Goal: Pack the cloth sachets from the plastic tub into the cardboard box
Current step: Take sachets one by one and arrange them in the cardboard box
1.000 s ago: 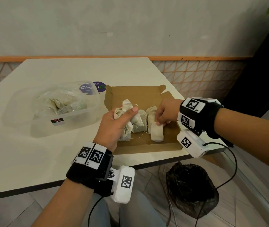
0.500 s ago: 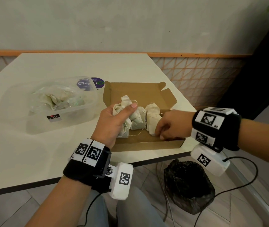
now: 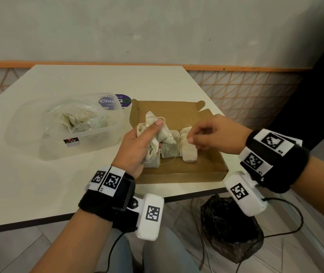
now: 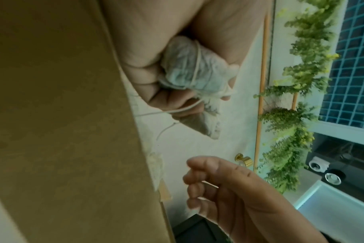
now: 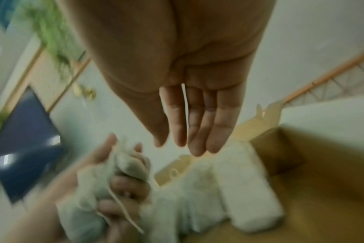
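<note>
My left hand (image 3: 147, 134) grips a bundle of beige cloth sachets (image 3: 158, 133) with loose strings, held over the left part of the open cardboard box (image 3: 200, 170). The left wrist view shows the fingers curled round the bundle (image 4: 189, 70). My right hand (image 3: 194, 136) hovers just right of the bundle with relaxed, empty fingers (image 5: 197, 128). Below it, two more sachets (image 3: 188, 152) lie side by side on the box floor. The clear plastic tub (image 3: 29, 123) stands to the left and holds more sachets (image 3: 76, 121) in crumpled plastic.
A purple round sticker (image 3: 115, 101) lies on the white table (image 3: 29, 184) behind the tub. The box sits near the table's front right corner. A black plastic bag (image 3: 230, 229) and cables lie on the floor below that edge.
My right hand has let go of the sachet it was pressing into the box and risen left towards the bundle. My left hand has kept its hold.
</note>
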